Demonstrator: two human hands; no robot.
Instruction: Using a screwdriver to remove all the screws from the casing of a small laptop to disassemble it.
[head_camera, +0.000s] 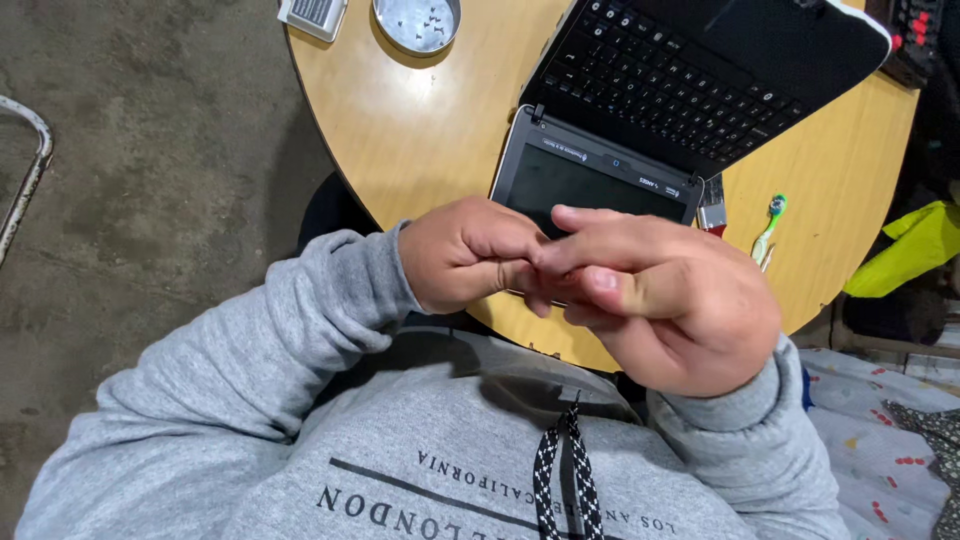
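Hands meet over the round table's edge.

Above the wooden table (420, 130) and open laptop (640, 110), the left hand (465, 255) is curled in a fist around the right hand's (670, 300) fingertips; whether anything small is pinched between them is hidden.

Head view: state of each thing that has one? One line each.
Laptop: open, folded flat, screen dark.
Left hand: curled into a fist, touching the right fingers.
Right hand: fingers extended, meeting the left; nothing seen held.
Metal dish: upright, small dark bits inside.
Toothbrush: lying flat on table.
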